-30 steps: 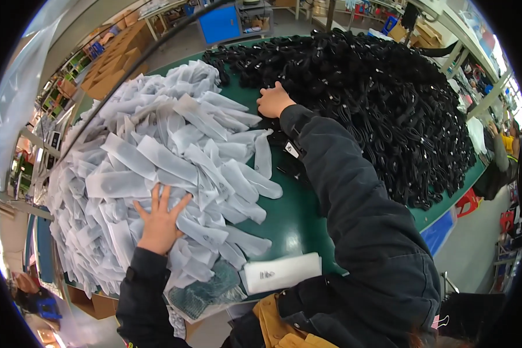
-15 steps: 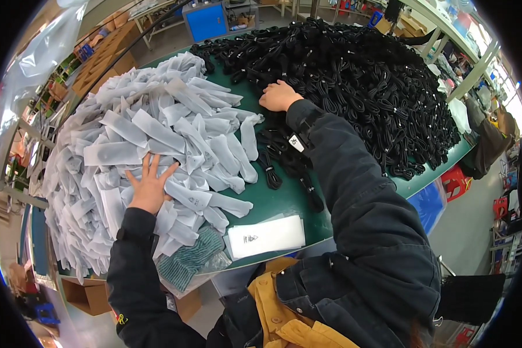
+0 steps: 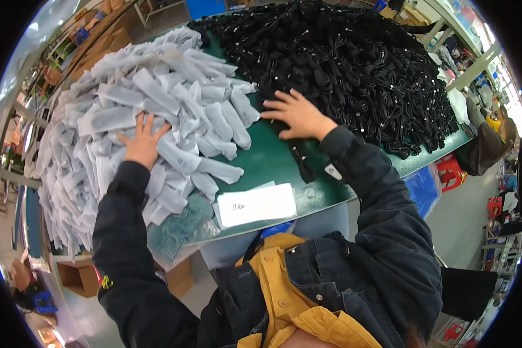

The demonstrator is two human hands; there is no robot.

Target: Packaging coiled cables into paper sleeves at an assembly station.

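Observation:
My left hand (image 3: 142, 146) lies with fingers spread on a big heap of frosted, whitish plastic bags (image 3: 107, 119), each with something long inside. My right hand (image 3: 300, 117) is open too, its fingers stretched toward the left, at the near-left edge of a large pile of coiled black cables (image 3: 354, 75). It touches or hovers just over some coils; which one I cannot tell. Below this hand, one black cable bundle (image 3: 303, 162) sticks out toward the front edge. A stack of flat white bags (image 3: 256, 206) rests at the table's front edge.
Both heaps lie on a green table (image 3: 255, 165). Left of the flat bags is a teal ribbed cloth (image 3: 177, 232), partly under clear plastic. An open cardboard box (image 3: 78, 277) stands below the left front. A red stool (image 3: 450, 172) is on the floor at right.
My right hand has come nearer and its fingers have spread. Loose cable bundles left of it now lie closer to the pile or under the hand. My left hand stays on the bags; the view has tilted.

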